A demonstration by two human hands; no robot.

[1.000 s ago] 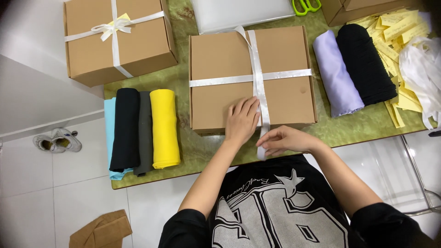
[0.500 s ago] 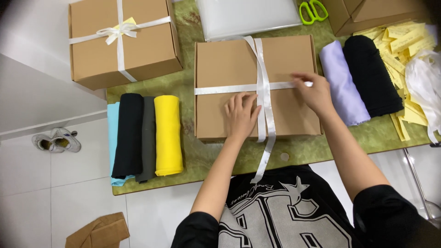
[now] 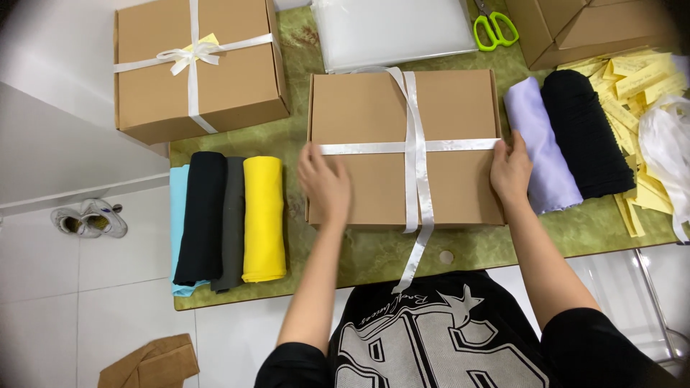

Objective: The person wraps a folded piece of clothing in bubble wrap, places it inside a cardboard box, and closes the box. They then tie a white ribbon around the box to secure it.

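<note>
Box: flat brown cardboard box (image 3: 374, 147) at centre of green marbled surface (image 3: 374, 255), white satin ribbon (image 3: 415, 154) crossed over lid, tail hanging off near edge.
L hand (image 3: 325, 183): palm flat on box's left edge, grip wide, holding nothing, steadying it.
R hand (image 3: 510, 170): pressed vs right side where ribbon wraps, fingers loose, nothing pinched.
Nearby: lilac rolled cloth (image 3: 540, 147) just beside R hand; yellow rolled cloth (image 3: 263, 215) left of box.

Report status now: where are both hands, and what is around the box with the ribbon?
Left hand on box left edge, right hand on right edge. White ribbon crossed, untied. Lilac roll touching right hand.
</note>
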